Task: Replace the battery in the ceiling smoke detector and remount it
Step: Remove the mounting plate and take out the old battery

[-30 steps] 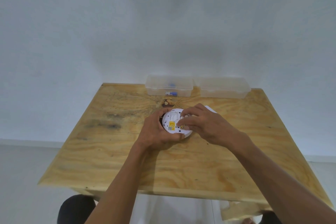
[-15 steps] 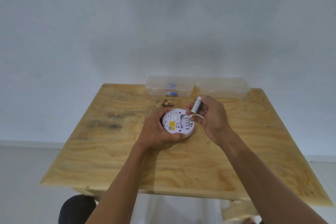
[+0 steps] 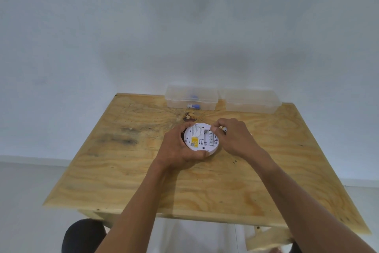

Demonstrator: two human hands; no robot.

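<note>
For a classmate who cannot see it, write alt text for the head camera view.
A left hand grips an upturned white smoke detector on a plywood table, while the right hand pinches a battery at its open compartment. Two clear plastic boxes stand at the far edge.

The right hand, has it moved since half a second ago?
Yes. The right hand dropped back toward the smoke detector, away from the clear boxes.

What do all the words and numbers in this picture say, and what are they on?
None can be read.
Yellow sticker on the smoke detector: print too blurred.
Grey lines above it on the detector: too small.
Battery in its slot: marks blurred.
Battery in the clear box: label too small.
</note>
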